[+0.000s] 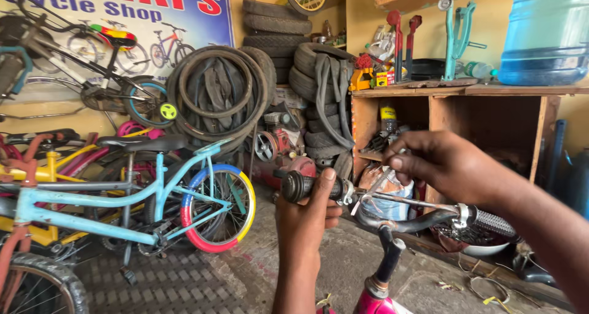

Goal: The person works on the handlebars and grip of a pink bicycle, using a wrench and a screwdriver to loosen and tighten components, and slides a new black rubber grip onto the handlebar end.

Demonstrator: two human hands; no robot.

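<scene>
My left hand (307, 219) is wrapped around the left end of a black bicycle handlebar (405, 219), thumb pressed up beside the dark rubber grip (297, 186). My right hand (445, 164) hovers just above the bar's middle and pinches a thin silvery piece, perhaps a cable or small tool (379, 180), near the brake clamp. A chrome brake lever (423, 202) runs along the bar. The right grip (494, 223) is grey and ribbed. The black stem (388, 259) drops into a pink frame (374, 298).
A light blue child's bicycle (141, 197) with a multicoloured tyre stands at the left among other bikes. Stacked tyres and tubes (227, 90) lean on the back wall. A wooden workbench (466, 114) with tools and a large blue water jug (546, 32) is at the right.
</scene>
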